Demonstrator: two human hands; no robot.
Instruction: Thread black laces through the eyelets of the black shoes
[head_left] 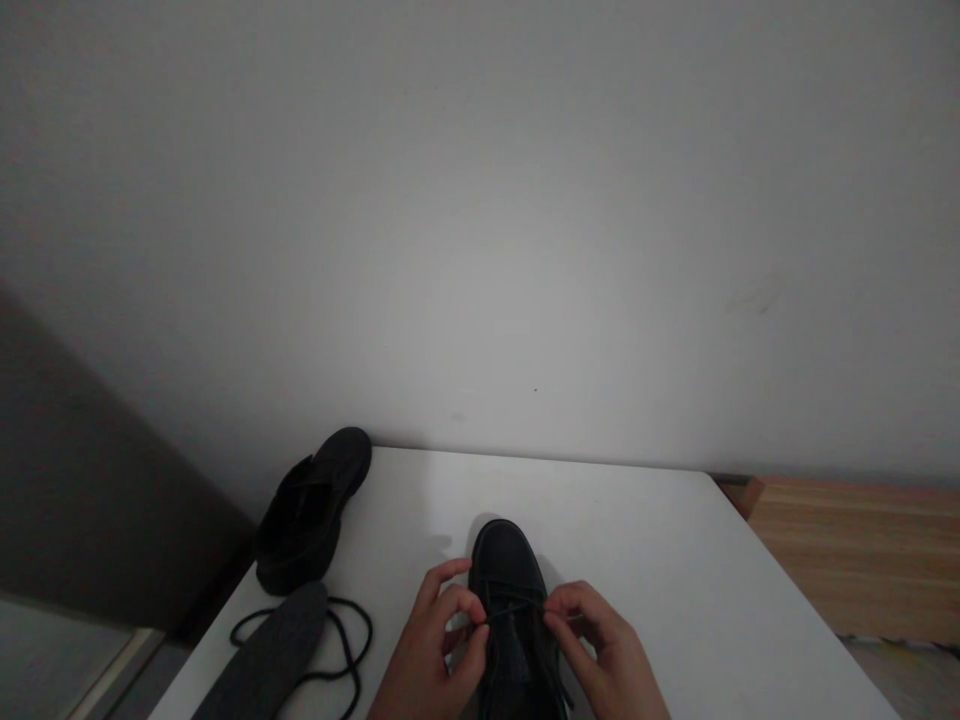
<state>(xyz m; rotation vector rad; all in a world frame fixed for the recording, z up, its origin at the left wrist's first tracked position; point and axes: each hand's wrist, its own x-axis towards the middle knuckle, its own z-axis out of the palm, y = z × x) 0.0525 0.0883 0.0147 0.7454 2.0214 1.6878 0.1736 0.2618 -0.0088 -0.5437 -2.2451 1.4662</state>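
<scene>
A black shoe (506, 570) stands on the white table (660, 560) with its toe pointing away from me. My left hand (439, 650) pinches the shoe's black lace (517, 607) at the left side of the eyelets. My right hand (600, 655) pinches the same lace on the right side. The lace runs taut across the tongue between both hands. The heel end of the shoe is cut off by the frame's bottom edge.
A second black shoe (311, 510) lies at the table's far left corner. A dark grey insole (274, 660) and a loose black lace (345, 640) lie near the left edge. A plain wall rises behind; wooden floor (862, 550) shows on the right.
</scene>
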